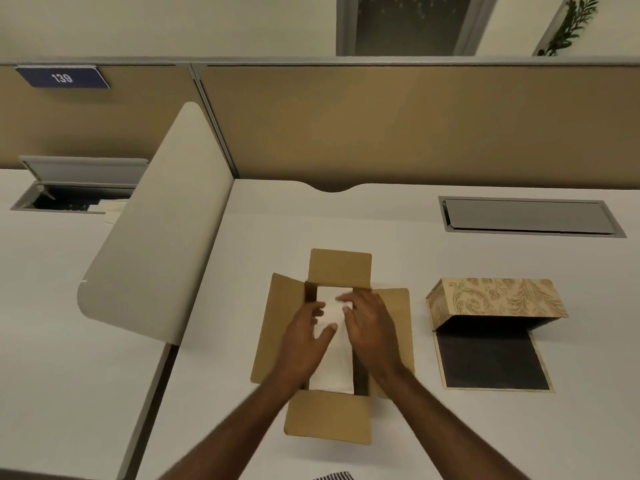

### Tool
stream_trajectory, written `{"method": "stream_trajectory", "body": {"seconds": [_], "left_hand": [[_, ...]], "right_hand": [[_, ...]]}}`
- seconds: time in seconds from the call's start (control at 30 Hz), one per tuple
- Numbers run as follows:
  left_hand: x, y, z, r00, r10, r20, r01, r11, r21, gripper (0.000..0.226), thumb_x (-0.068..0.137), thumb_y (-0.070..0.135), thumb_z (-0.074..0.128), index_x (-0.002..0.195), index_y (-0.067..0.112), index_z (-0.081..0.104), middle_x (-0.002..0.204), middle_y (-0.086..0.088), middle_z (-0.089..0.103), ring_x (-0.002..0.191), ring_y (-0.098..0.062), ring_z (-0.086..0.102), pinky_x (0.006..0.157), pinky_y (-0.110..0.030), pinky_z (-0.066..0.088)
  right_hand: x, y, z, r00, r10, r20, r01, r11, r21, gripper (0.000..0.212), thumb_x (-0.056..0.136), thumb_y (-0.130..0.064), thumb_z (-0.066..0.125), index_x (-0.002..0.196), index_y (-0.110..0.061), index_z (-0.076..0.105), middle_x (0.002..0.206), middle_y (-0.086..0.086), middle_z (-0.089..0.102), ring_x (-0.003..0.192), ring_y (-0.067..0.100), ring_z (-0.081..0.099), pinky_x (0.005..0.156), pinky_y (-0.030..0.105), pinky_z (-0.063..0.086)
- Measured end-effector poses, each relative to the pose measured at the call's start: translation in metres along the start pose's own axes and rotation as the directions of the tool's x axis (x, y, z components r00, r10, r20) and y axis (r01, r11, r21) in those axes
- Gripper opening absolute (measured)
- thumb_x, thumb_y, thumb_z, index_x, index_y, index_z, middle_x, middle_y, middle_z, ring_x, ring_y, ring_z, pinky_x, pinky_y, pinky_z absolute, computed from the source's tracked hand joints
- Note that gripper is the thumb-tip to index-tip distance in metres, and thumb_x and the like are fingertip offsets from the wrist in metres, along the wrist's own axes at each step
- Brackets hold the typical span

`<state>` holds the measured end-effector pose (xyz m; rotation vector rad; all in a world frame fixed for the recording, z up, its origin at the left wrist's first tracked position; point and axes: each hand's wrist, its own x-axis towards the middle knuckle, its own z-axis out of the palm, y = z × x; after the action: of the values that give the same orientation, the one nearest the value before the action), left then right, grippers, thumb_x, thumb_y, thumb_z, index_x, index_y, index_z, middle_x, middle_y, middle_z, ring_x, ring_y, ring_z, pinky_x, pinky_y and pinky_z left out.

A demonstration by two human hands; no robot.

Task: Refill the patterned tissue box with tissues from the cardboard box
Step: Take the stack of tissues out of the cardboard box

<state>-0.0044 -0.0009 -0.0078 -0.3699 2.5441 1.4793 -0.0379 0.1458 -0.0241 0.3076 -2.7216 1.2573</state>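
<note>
Barely begun: both hands, left hand (304, 336) and right hand (370, 329), rest open-fingered on the tissues (334, 367) inside the cardboard box (277, 327), nothing gripped, while right of it the patterned tissue box (498, 297) lies open, unfilled

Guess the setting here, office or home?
Likely an open-plan office: tan cubicle partition behind the white desk, a numbered "139" station plate, and a flush cable hatch in the desktop.

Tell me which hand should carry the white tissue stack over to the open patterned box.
Right, probably. The right hand rests on the white tissue stack in the brown cardboard box, and the open patterned tissue box lies on that side. The left hand would cross over.
</note>
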Motion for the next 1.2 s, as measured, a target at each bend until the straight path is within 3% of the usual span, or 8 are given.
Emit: {"method": "stream_trajectory", "body": {"seconds": [0.13, 0.33, 0.5, 0.63, 0.77, 0.97, 1.1, 1.2], "left_hand": [[0.006, -0.018, 0.029, 0.967, -0.242, 0.078, 0.244, 0.970, -0.018, 0.075, 0.094, 0.047, 0.058, 0.156, 0.023, 0.023, 0.161, -0.001, 0.034, 0.144, -0.024, 0.040, 0.118, -0.041, 0.036], [0.036, -0.030, 0.051, 0.839, -0.530, 0.124, 0.539, 0.840, -0.054, 0.083, 0.092, 0.050, 0.060, 0.153, 0.007, 0.025, 0.154, -0.013, 0.042, 0.137, -0.033, 0.047, 0.112, -0.042, 0.042], [0.039, -0.036, 0.057, 0.864, -0.496, 0.088, 0.498, 0.867, 0.003, 0.065, 0.088, 0.043, 0.068, 0.136, 0.006, 0.046, 0.137, -0.014, 0.058, 0.121, -0.031, 0.059, 0.102, -0.041, 0.051], [0.042, -0.038, 0.053, 0.805, -0.576, 0.140, 0.592, 0.797, -0.124, 0.072, 0.074, 0.044, 0.083, 0.126, 0.004, 0.054, 0.124, -0.013, 0.065, 0.108, -0.030, 0.065, 0.088, -0.037, 0.055], [0.044, -0.040, 0.049, 0.772, -0.589, 0.241, 0.635, 0.731, -0.250, 0.065, 0.069, 0.037, 0.089, 0.116, 0.007, 0.056, 0.117, -0.012, 0.066, 0.099, -0.027, 0.065, 0.082, -0.036, 0.053], [0.037, -0.038, 0.042, 0.788, -0.490, 0.373, 0.602, 0.739, -0.302, 0.111, 0.030, 0.062, 0.093, 0.121, 0.015, 0.052, 0.116, -0.010, 0.068, 0.105, -0.028, 0.068, 0.097, -0.047, 0.056], [0.021, -0.027, 0.037, 0.875, -0.339, 0.346, 0.460, 0.805, -0.374, 0.106, 0.041, 0.057, 0.091, 0.131, 0.019, 0.048, 0.117, -0.006, 0.068, 0.103, -0.025, 0.070, 0.092, -0.048, 0.059], [0.007, -0.013, 0.028, 0.930, -0.233, 0.285, 0.338, 0.849, -0.406, 0.096, 0.052, 0.050, 0.090, 0.132, 0.025, 0.044, 0.119, -0.002, 0.066, 0.102, -0.021, 0.070, 0.087, -0.041, 0.061]], "right_hand": [[0.040, 0.013, 0.026, 0.999, -0.019, 0.025, 0.023, 0.988, -0.154, 0.030, 0.100, -0.029, 0.050, 0.124, -0.019, 0.065, 0.129, 0.001, 0.066, 0.123, 0.019, 0.056, 0.105, 0.034, 0.042], [0.043, 0.033, 0.042, 0.994, 0.027, 0.109, 0.003, 0.966, -0.258, 0.051, 0.101, -0.047, 0.031, 0.130, -0.018, 0.061, 0.133, 0.003, 0.064, 0.125, 0.023, 0.056, 0.109, 0.038, 0.042], [0.044, 0.036, 0.044, 0.994, -0.001, 0.106, 0.030, 0.962, -0.270, 0.059, 0.101, -0.054, 0.023, 0.130, -0.019, 0.060, 0.133, 0.003, 0.064, 0.125, 0.024, 0.055, 0.108, 0.037, 0.040], [0.042, 0.039, 0.045, 0.994, 0.053, 0.092, -0.034, 0.981, -0.192, 0.076, 0.096, -0.066, 0.011, 0.136, -0.020, 0.056, 0.140, 0.001, 0.060, 0.131, 0.021, 0.052, 0.112, 0.035, 0.035], [0.042, 0.040, 0.044, 0.996, 0.059, 0.064, -0.050, 0.990, -0.131, 0.073, 0.096, -0.067, 0.014, 0.140, -0.022, 0.052, 0.142, -0.002, 0.058, 0.133, 0.017, 0.050, 0.114, 0.034, 0.035], [0.045, 0.036, 0.038, 0.985, 0.166, 0.043, -0.170, 0.978, 0.122, 0.061, 0.096, -0.064, 0.028, 0.143, -0.029, 0.046, 0.136, -0.006, 0.060, 0.125, 0.010, 0.052, 0.110, 0.037, 0.041], [0.055, 0.033, 0.025, 0.934, 0.306, 0.187, -0.357, 0.836, 0.417, 0.068, 0.089, -0.077, 0.024, 0.143, -0.040, 0.041, 0.134, -0.002, 0.062, 0.126, 0.016, 0.053, 0.110, 0.041, 0.040], [0.073, 0.022, -0.003, 0.858, 0.391, 0.332, -0.512, 0.613, 0.601, 0.056, 0.097, -0.064, 0.019, 0.136, -0.038, 0.049, 0.132, 0.008, 0.063, 0.124, 0.028, 0.057, 0.105, 0.044, 0.048]]}}
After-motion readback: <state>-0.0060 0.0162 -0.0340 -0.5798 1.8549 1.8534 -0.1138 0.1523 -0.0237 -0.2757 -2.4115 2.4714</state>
